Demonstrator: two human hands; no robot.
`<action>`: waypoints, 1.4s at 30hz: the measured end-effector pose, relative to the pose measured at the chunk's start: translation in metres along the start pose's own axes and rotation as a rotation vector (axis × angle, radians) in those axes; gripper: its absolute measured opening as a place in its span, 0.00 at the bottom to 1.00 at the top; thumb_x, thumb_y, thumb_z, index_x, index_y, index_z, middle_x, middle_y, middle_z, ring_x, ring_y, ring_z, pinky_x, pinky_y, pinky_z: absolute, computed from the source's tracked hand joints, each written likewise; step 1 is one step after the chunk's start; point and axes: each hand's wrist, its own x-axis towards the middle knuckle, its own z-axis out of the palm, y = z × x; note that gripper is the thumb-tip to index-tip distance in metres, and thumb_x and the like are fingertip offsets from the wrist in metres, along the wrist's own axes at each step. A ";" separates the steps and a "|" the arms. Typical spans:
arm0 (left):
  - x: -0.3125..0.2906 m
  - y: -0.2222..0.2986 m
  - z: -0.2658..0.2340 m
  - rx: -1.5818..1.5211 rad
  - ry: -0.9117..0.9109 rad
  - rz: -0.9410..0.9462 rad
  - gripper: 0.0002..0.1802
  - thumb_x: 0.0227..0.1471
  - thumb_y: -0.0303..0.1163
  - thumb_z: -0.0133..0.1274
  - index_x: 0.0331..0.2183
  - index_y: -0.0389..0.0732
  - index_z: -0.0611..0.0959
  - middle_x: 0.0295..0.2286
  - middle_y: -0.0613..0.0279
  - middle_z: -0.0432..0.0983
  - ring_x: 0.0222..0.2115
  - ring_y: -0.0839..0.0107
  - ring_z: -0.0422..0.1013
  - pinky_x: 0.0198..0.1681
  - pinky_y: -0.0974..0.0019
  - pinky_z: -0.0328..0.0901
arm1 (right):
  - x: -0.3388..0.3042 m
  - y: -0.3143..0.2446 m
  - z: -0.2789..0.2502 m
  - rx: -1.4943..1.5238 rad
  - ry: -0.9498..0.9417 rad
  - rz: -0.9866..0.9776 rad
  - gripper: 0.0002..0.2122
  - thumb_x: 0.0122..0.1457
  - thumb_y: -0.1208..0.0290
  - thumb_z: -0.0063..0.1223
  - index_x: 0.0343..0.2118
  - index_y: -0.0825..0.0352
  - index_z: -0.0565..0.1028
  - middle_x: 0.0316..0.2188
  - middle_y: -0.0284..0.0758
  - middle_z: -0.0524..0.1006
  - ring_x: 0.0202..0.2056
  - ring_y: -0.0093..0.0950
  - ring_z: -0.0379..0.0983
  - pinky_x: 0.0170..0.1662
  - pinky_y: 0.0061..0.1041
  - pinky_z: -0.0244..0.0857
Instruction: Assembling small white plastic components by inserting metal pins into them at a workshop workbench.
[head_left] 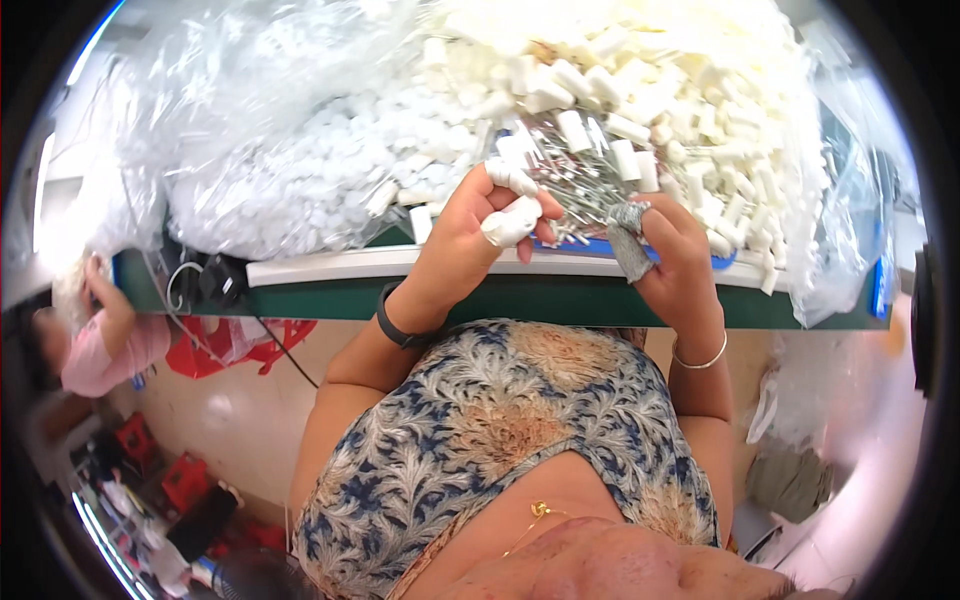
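Note:
My left hand (480, 222) is above the front edge of the table, with white wraps on the thumb and a finger. Its fingers curl in towards the thumb, and I cannot make out what, if anything, is between them. To its right, my right hand (672, 250) has grey wraps on its thumb and a finger. Those digits press together, and whatever they may hold is hidden. Between and beyond the hands lies a pile of thin metal rods (578, 188) in a blue tray (600, 246). White foam cylinders (625, 160) lie on and around the rods.
A large heap of cream foam cylinders (720, 110) covers the back right. Clear plastic bags with small white pieces (300, 180) fill the left. A white strip (340, 267) runs along the green table edge (560, 300). At far left another person in a pink sleeve (110, 345) works.

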 end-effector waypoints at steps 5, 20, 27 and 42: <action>-0.013 0.027 -0.039 0.182 0.144 0.189 0.14 0.52 0.23 0.56 0.42 0.40 0.74 0.32 0.63 0.72 0.30 0.73 0.70 0.35 0.70 0.66 | 0.000 0.000 0.003 0.008 0.014 -0.001 0.11 0.47 0.77 0.63 0.30 0.72 0.71 0.35 0.44 0.76 0.35 0.45 0.70 0.39 0.36 0.66; 0.013 0.037 -0.023 1.523 -0.506 0.702 0.07 0.38 0.22 0.55 0.26 0.39 0.75 0.31 0.59 0.69 0.31 0.61 0.69 0.31 0.61 0.66 | -0.025 0.000 -0.003 -0.039 -0.081 0.056 0.09 0.47 0.77 0.62 0.31 0.70 0.74 0.35 0.43 0.77 0.36 0.44 0.72 0.40 0.37 0.67; 0.025 0.029 0.002 1.576 -0.553 0.709 0.06 0.39 0.25 0.54 0.25 0.40 0.74 0.30 0.60 0.66 0.34 0.63 0.67 0.36 0.63 0.66 | -0.032 -0.005 -0.002 -0.031 -0.098 0.075 0.08 0.46 0.78 0.61 0.30 0.71 0.73 0.32 0.42 0.75 0.35 0.44 0.71 0.39 0.37 0.66; 0.021 0.030 0.013 1.225 -0.336 0.572 0.12 0.39 0.23 0.62 0.31 0.41 0.79 0.32 0.60 0.78 0.31 0.59 0.74 0.31 0.61 0.69 | -0.013 -0.013 -0.003 -0.074 -0.002 -0.001 0.08 0.44 0.77 0.60 0.25 0.68 0.71 0.23 0.38 0.69 0.28 0.40 0.69 0.32 0.35 0.62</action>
